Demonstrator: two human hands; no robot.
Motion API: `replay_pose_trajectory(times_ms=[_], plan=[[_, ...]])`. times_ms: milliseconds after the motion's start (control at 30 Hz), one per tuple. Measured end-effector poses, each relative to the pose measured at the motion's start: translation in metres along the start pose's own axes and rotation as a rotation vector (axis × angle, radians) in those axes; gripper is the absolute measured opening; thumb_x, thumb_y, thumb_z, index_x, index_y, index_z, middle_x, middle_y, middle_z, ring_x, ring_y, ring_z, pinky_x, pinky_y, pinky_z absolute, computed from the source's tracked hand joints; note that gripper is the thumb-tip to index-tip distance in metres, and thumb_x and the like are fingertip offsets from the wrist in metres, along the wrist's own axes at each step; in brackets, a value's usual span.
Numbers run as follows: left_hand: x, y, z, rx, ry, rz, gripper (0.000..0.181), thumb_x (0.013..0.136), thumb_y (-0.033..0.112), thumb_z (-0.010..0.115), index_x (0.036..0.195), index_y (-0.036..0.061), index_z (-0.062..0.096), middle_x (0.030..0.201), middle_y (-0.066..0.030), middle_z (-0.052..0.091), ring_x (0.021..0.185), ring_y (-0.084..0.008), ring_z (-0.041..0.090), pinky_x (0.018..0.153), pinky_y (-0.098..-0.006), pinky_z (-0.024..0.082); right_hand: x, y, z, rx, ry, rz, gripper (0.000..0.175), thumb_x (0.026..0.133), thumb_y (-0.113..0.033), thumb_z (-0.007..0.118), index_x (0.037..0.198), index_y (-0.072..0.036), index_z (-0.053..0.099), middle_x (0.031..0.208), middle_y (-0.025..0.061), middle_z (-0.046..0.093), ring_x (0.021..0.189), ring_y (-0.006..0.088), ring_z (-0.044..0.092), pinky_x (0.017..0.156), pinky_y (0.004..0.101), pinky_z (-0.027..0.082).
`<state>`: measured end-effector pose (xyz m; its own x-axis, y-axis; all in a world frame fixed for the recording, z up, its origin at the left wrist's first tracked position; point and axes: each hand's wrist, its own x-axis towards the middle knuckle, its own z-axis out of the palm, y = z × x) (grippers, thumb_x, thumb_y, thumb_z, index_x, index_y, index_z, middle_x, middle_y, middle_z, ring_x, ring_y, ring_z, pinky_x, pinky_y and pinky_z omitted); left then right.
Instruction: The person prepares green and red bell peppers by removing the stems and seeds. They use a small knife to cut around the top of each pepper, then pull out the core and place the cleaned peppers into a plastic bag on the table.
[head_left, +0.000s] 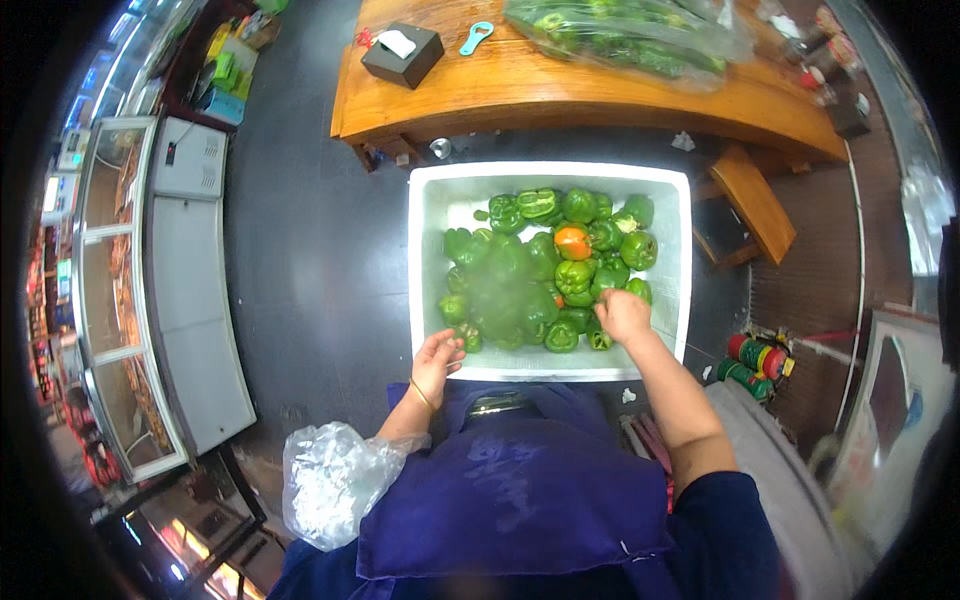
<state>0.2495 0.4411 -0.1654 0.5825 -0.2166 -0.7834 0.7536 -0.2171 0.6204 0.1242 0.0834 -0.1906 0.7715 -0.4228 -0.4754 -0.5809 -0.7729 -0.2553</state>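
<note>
A white foam box (551, 367) stands on the floor before me, holding many green bell peppers (574, 276) and an orange one (573, 243). My right hand (624, 315) is over the box's right side, fingers bent down among the peppers; whether it grips one is hidden. At the box's near left edge, my left hand (437, 356) has its fingers apart and holds nothing. A gold-coloured bracelet (422, 395) is on that wrist. A crumpled clear plastic bag (337, 480) hangs at my left forearm.
Beyond the box is a wooden table (450, 90) with a clear bag of green peppers (637, 45), a black tissue box (405, 56) and a blue bottle opener (476, 37). A wooden stool (753, 204) and fire extinguishers (757, 356) stand right, a display cabinet (201, 300) left.
</note>
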Motion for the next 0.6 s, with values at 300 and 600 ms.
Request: replay_pose_trajectory(times_ms=[300,600], plan=[[-0.068,-0.052,0.032,-0.104,0.147,-0.091,0.034,0.1,0.02,0.059,0.132,0.0094,0.057,0.117,-0.0075,0.069,0.094,-0.0152,0.067,0.08,-0.0292,0.054,0.134,0.029,-0.008,0.137,-0.155,0.148,0.047,0.089,-0.049,0.067,0.112,-0.009,0.071,0.109,0.0171,0.072,0.103,0.0346,0.068,0.088,0.0481,0.054],[-0.085,-0.105,0.048,-0.183,0.142,0.086,0.031,0.097,0.014,0.062,0.127,0.0072,0.059,0.099,-0.0067,0.07,0.079,-0.0146,0.065,0.067,-0.0274,0.053,0.183,0.045,0.042,0.148,-0.134,0.033,0.041,0.089,-0.034,0.064,0.108,0.002,0.067,0.105,0.0286,0.069,0.099,0.0424,0.068,0.087,0.0504,0.054]])
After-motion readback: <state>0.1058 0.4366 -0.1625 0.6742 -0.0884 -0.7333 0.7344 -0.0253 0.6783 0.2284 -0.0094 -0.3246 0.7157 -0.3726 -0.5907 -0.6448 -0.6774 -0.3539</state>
